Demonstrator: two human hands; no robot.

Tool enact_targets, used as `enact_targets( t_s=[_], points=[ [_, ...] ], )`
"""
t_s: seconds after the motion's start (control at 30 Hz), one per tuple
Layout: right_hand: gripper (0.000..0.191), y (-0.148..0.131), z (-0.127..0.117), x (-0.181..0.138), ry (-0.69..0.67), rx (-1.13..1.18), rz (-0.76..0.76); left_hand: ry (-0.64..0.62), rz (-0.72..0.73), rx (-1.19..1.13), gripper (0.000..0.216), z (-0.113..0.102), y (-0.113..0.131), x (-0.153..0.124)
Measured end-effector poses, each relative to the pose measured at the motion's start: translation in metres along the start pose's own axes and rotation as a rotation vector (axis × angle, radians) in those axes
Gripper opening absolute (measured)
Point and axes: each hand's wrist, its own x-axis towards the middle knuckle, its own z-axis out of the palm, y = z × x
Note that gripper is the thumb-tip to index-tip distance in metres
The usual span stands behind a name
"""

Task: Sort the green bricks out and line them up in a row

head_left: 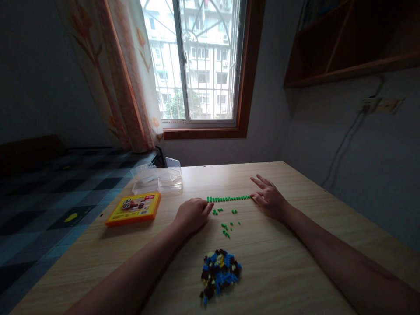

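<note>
Head view: left hand (193, 213) lies loosely curled, holding nothing, fingertips at the left end of a straight row of green bricks (229, 198) on the wooden table (295, 262); right hand (268, 197) rests flat, fingers spread and empty, touching the row's right end. Loose green bricks (226, 223) scatter just below the row, a mixed brick pile (219, 271) nearer the body; orange box (134, 208) and clear plastic container (158, 178) sit left.

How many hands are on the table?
2. The left hand, fingers curled, is at the left end of the row of green bricks; the right hand, fingers spread, is at its right end. Both rest on the table.
</note>
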Motion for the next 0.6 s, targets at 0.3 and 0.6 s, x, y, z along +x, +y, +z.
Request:
enact_targets(
  t_s=[0.3,0.6],
  points=[
    [0.034,-0.002,-0.003,0.0,0.098,0.005,-0.003,-0.001,-0.002,0.005,0.05,0.0,0.001,0.0],
    [0.028,-0.058,-0.017,0.004,0.003,0.19,-0.214,0.006,0.009,-0.007,0.05,0.004,-0.002,0.0]
  ],
)
